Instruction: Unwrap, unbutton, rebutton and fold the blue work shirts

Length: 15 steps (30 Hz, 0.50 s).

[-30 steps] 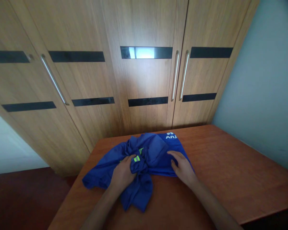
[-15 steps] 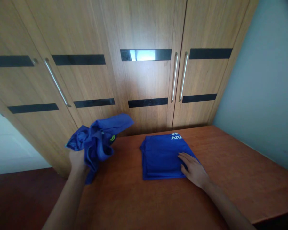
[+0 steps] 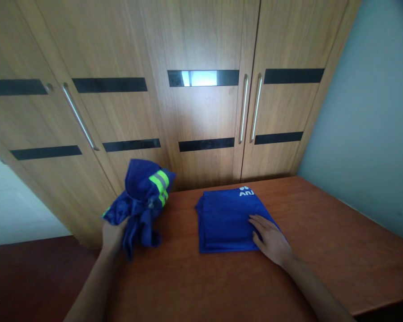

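Note:
A bunched blue garment (image 3: pixel 144 192) with yellow-green and grey reflective stripes hangs above the left part of the table. My left hand (image 3: pixel 113 232) grips it from below, its fingers mostly hidden by the cloth. Flat on the table lies a second blue garment (image 3: pixel 226 219), folded into a rough square with white lettering at its far right corner. My right hand (image 3: pixel 270 237) rests on the near right part of that folded garment, fingers stretched out.
The reddish-brown wooden table (image 3: pixel 329 241) runs up to a wooden wardrobe (image 3: pixel 204 116) with metal handles and dark strips. A pale wall (image 3: pixel 366 134) borders the right side. At far left stands a white panel (image 3: pixel 16 201).
The bunched garment has swung round in my left hand, bringing its reflective stripes into view; that hand shifted slightly right. My right hand stays on the folded garment.

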Available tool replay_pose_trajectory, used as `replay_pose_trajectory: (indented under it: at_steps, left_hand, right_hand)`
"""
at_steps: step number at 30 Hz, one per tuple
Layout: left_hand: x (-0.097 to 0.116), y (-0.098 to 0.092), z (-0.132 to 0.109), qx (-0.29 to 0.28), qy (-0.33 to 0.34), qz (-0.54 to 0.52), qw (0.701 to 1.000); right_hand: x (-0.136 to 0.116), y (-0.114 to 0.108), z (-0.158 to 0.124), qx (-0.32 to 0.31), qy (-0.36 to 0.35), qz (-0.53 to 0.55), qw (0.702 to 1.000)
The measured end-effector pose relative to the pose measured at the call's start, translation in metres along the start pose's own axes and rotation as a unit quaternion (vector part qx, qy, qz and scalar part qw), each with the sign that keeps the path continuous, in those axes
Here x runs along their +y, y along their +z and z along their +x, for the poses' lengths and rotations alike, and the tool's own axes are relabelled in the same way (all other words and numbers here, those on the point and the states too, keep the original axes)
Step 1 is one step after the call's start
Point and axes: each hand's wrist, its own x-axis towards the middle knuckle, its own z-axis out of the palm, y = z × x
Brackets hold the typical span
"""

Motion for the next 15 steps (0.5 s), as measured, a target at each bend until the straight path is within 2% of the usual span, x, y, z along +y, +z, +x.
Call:
replay_pose_trajectory:
  at_steps: [3,7,11,13,15]
  left_hand:
    - [-0.021,-0.004,-0.006,-0.041,-0.016,0.037,0.998]
    - [-0.025,-0.016,-0.004,-0.102,0.035,0.04,0.993]
    - [-0.021,-0.033,-0.01,-0.063,0.018,0.022,0.998]
    - [-0.017,-0.041,-0.015,-0.039,0.039,0.023,0.998]
    - [-0.011,-0.048,-0.021,0.002,0.082,0.067,0.994]
  right_hand:
    - [-0.001,0.0,0.0,0.007,0.003,0.001,1.0]
    - [-0.002,0.0,0.0,0.01,0.004,0.007,1.0]
    - [-0.003,-0.001,0.001,0.01,0.007,0.012,1.0]
    - [-0.004,-0.002,0.001,0.005,0.013,0.012,1.0]
    - [-0.005,-0.003,0.001,-0.002,0.019,0.011,1.0]
